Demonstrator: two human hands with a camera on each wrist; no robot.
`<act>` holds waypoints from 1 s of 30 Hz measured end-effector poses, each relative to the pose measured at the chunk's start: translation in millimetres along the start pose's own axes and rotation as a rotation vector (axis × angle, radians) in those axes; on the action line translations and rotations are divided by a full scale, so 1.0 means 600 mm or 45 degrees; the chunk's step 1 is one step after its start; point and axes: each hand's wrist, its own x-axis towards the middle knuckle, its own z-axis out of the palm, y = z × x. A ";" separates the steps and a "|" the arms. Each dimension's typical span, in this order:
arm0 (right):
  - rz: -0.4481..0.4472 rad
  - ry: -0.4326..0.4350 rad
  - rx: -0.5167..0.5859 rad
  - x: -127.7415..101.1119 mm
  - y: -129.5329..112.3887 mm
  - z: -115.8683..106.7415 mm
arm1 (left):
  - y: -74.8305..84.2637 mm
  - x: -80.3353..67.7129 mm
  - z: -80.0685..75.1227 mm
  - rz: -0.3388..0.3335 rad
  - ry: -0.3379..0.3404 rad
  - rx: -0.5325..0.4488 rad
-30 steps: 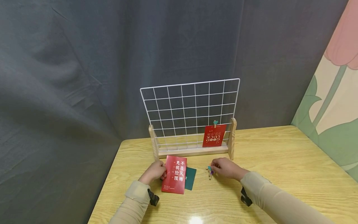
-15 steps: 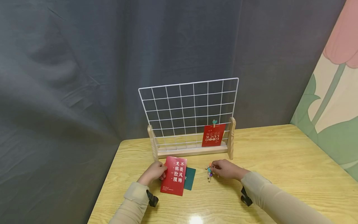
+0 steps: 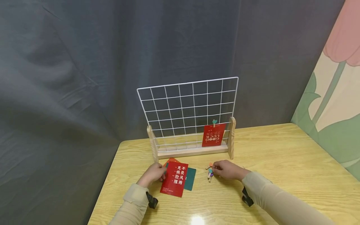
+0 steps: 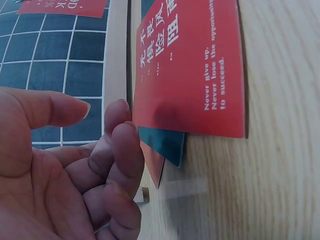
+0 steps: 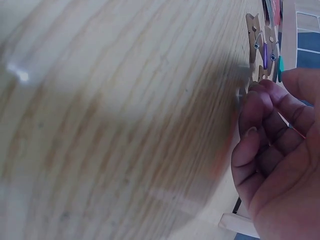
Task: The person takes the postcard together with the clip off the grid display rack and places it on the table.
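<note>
My left hand (image 3: 153, 175) grips the left edge of a red card with white Chinese text (image 3: 175, 179), seen close up in the left wrist view (image 4: 190, 70). A teal card (image 3: 191, 179) (image 4: 162, 143) lies under it, and an orange card's corner (image 3: 171, 161) peeks out behind. My right hand (image 3: 227, 170) sits with curled fingers (image 5: 257, 95) on the ends of a few small wooden clothespins (image 3: 209, 172) (image 5: 262, 45), pinching one. A white wire grid (image 3: 187, 109) in a wooden stand holds a red "GOOD LUCK" card (image 3: 213, 135), hung upside down by a teal clip (image 3: 214, 122).
The wooden table (image 3: 281, 162) stretches to the right of my hands. A dark grey curtain (image 3: 84, 78) hangs behind and to the left. A painted panel (image 3: 332, 103) borders the table's right side. The table's left edge (image 3: 108, 184) is close to my left arm.
My left hand has drawn the red card slightly toward me and tilted it, uncovering an orange corner behind. My right hand stays at the clothespins.
</note>
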 end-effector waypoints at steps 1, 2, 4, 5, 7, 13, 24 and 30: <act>0.002 0.001 -0.003 0.000 0.000 -0.001 | 0.001 0.000 0.000 -0.006 -0.002 -0.006; 0.006 0.000 -0.003 -0.001 0.000 -0.003 | 0.001 0.000 0.000 -0.009 -0.005 -0.009; 0.010 -0.001 -0.001 -0.002 -0.002 -0.007 | 0.004 0.000 0.001 -0.008 -0.008 -0.014; 0.015 -0.001 -0.005 -0.002 -0.004 -0.009 | 0.007 0.000 0.001 -0.004 -0.008 -0.010; 0.022 0.006 -0.014 -0.002 -0.008 -0.016 | 0.014 0.001 0.002 0.011 -0.008 0.001; -0.005 0.095 -0.105 0.003 -0.018 -0.041 | 0.041 0.006 0.009 0.087 0.006 0.009; -0.105 0.274 -0.288 0.006 -0.051 -0.102 | 0.098 0.027 0.026 0.192 0.130 0.134; -0.103 0.424 -0.372 0.015 -0.077 -0.144 | 0.133 0.034 0.039 0.242 0.079 0.051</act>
